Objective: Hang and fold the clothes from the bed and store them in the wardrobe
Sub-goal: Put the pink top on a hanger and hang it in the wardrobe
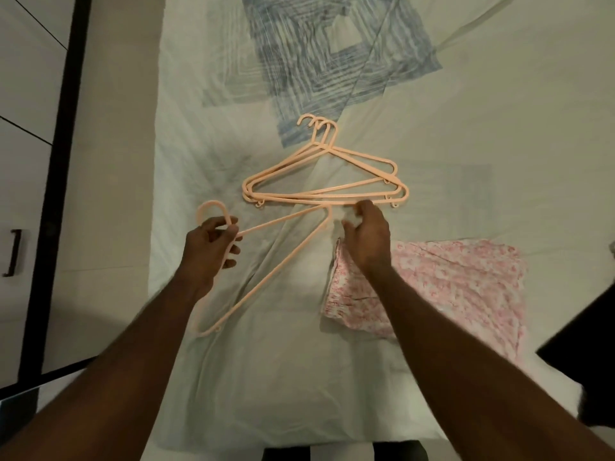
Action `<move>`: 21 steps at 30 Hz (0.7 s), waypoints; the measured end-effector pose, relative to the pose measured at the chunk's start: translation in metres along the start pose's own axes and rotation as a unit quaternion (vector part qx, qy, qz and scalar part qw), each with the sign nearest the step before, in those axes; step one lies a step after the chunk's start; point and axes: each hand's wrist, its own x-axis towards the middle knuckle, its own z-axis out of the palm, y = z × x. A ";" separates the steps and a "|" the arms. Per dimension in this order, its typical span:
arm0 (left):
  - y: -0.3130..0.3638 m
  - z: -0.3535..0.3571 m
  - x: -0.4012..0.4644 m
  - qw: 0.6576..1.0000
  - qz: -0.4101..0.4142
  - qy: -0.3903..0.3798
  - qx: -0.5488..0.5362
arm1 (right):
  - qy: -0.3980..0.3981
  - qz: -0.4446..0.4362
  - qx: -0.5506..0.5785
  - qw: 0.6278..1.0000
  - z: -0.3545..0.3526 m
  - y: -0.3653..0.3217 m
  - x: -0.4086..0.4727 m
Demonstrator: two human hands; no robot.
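A white garment (pixel 293 287) lies spread flat on the bed in front of me. My left hand (pixel 211 249) grips a peach plastic hanger (pixel 273 261) at the neck just below its hook, with the hanger slanting across the white cloth. My right hand (pixel 366 234) pinches a bit of the white cloth near the hanger's far corner. A stack of three more peach hangers (pixel 319 184) lies just beyond both hands. A folded pink floral garment (pixel 449 287) lies on the bed to the right, partly under my right forearm.
The bedsheet (pixel 499 111) is pale with a blue striped square pattern (pixel 332 58) farther away. A white wardrobe with a dark frame (pixel 50 194) and a handle (pixel 13 252) stands along the left. Something dark (pixel 585 357) sits at the right edge.
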 end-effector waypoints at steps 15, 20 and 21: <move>-0.049 0.044 -0.050 0.997 0.034 0.060 -0.022 | -0.051 0.141 -0.219 0.964 0.025 0.029 -0.087; -0.056 0.056 -0.059 0.998 0.039 0.045 0.022 | -0.024 0.164 -0.095 0.982 0.013 0.037 -0.092; -0.057 0.056 -0.060 0.998 0.040 0.047 0.019 | -0.022 0.164 -0.060 0.984 0.015 0.035 -0.096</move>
